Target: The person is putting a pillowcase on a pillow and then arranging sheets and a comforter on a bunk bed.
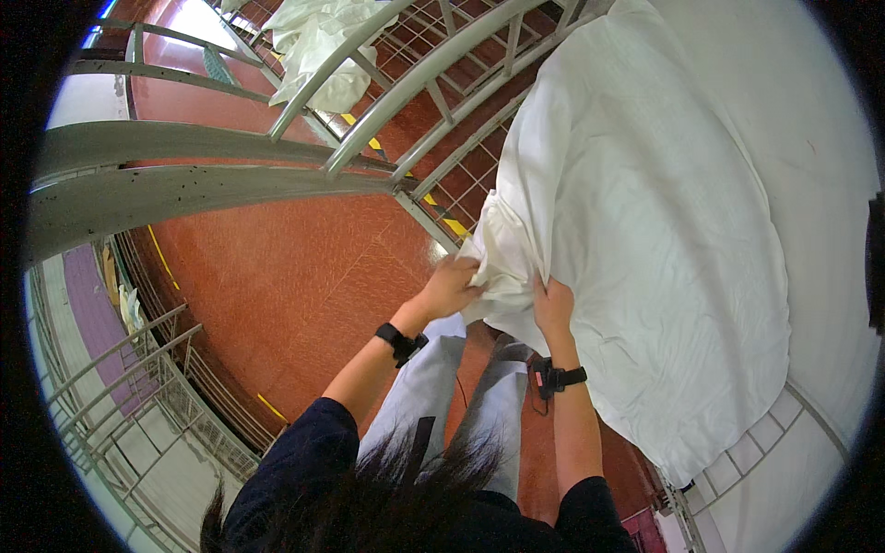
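A large white fabric sheet [664,235] hangs spread out in front of me and to the right, over a metal frame. My left hand [453,283] is closed on a bunched, gathered edge of the sheet; its fingers are slightly blurred. Just to the right, my right hand [554,304] pinches a fold of the same sheet, thumb upward. The gathered part of the cloth [508,242] lies between and above both hands. Each wrist wears a black strap with a small device.
Curved grey metal rails [408,76] and a wire grid [477,180] stand ahead. Another white cloth [325,55] hangs over rails at the top. A wire cart [159,387] is at lower left. The reddish floor [297,269] bears yellow and black tape. A white wall [781,104] rises at right.
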The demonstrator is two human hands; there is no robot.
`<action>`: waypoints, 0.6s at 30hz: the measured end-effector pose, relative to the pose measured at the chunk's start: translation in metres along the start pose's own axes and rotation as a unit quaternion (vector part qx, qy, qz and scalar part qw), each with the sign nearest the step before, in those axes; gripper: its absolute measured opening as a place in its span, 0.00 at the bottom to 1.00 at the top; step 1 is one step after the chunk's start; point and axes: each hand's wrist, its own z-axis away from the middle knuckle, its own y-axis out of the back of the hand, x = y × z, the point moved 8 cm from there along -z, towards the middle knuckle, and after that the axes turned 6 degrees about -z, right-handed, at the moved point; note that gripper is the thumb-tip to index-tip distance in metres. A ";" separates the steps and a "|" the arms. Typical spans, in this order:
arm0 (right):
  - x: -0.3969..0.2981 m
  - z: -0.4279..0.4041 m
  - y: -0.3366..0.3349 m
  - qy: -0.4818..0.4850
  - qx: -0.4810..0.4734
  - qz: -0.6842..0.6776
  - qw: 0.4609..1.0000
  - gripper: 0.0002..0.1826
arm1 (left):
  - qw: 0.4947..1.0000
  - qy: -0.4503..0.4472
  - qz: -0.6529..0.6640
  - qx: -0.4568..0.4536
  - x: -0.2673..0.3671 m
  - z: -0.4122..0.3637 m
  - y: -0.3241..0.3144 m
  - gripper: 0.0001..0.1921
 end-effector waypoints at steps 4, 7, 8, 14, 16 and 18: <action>-0.008 0.007 0.017 -0.008 -0.011 0.044 0.999 0.17 | 0.966 0.155 0.133 -0.159 0.004 0.046 -0.022 0.17; -0.002 0.021 0.017 -0.007 0.014 -0.047 0.999 0.19 | 0.993 0.011 0.078 -0.083 0.039 0.069 -0.023 0.23; 0.006 0.025 0.015 -0.012 0.027 -0.117 0.993 0.19 | 0.981 0.068 0.085 -0.161 0.042 0.077 -0.035 0.21; 0.050 0.055 0.031 -0.118 0.006 -0.194 0.974 0.22 | 0.979 0.083 -0.087 -0.165 0.010 0.068 -0.045 0.28; 0.058 0.065 0.041 -0.143 -0.015 -0.156 0.977 0.21 | 0.955 0.169 -0.134 -0.203 -0.040 0.070 -0.060 0.27; 0.060 0.074 0.049 -0.168 -0.017 -0.166 0.972 0.23 | 0.933 0.079 -0.175 -0.306 -0.054 0.076 -0.087 0.23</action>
